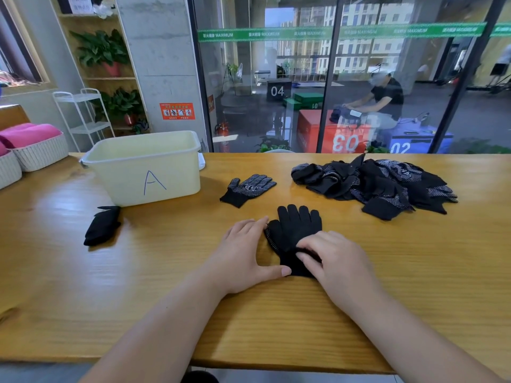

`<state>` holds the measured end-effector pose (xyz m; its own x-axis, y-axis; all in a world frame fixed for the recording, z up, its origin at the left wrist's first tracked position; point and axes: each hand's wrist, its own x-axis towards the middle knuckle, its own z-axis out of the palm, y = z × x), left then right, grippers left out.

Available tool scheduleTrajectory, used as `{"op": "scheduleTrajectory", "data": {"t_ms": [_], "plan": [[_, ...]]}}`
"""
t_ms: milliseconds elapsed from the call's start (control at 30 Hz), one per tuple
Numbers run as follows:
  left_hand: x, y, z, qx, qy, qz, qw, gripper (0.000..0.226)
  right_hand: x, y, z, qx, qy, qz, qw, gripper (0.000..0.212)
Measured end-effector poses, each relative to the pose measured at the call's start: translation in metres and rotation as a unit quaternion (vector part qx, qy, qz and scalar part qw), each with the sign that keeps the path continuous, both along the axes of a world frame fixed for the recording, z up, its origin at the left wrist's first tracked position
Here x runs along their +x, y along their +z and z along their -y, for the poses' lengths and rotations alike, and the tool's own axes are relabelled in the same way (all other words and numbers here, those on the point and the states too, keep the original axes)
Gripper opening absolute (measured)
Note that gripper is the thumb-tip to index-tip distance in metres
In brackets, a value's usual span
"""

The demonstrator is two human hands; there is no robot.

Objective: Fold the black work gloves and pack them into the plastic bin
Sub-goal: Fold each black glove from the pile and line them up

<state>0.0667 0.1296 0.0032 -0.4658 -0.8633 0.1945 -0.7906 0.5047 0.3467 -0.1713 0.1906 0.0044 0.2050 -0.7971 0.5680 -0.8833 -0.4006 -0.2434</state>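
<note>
Early days: one folded glove (pixel 102 225) lies beside the bin (pixel 146 164), a pile (pixel 381 183) waits far right, and the flat left grip (pixel 249 252) touches the near glove (pixel 296 230) whose cuff the right grip (pixel 337 261) pinches.

L hand (pixel 243 252) against, R hand (pixel 333 262) on blk glove (pixel 296 228)

Bin (pixel 154 172) left of glove pile (pixel 378 183)

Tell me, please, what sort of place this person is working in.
Probably a gym or fitness studio's side room: beyond the green-striped glass partition stand a red numbered jump box and a black numbered box, with a long wooden table on this side.
</note>
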Motion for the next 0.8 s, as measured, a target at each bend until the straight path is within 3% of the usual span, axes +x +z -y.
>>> {"op": "scheduleTrajectory", "data": {"t_ms": [100,200,467,700,800], "plan": [[0.0009,0.0014,0.0001,0.014,0.001,-0.017,1.000,0.126,-0.0005,0.0059,-0.0028,-0.010,-0.012,0.087,0.996,0.006],[0.0014,0.0015,0.0005,0.017,0.000,-0.020,1.000,0.128,0.0001,0.0064,-0.0023,-0.015,-0.005,0.119,0.993,0.007],[-0.0031,0.0021,-0.0024,-0.008,0.013,0.019,1.000,0.129,0.0020,0.0006,-0.0024,0.011,0.038,-0.018,0.999,0.013],[-0.0055,0.0038,-0.0067,-0.033,0.013,0.036,0.999,0.122,-0.0023,0.0009,-0.0026,-0.001,0.055,-0.042,0.998,0.013],[-0.0055,0.0052,-0.0083,-0.049,0.006,0.029,0.998,0.116,-0.0059,0.0001,-0.0015,0.038,0.061,-0.043,0.997,0.024]]}}
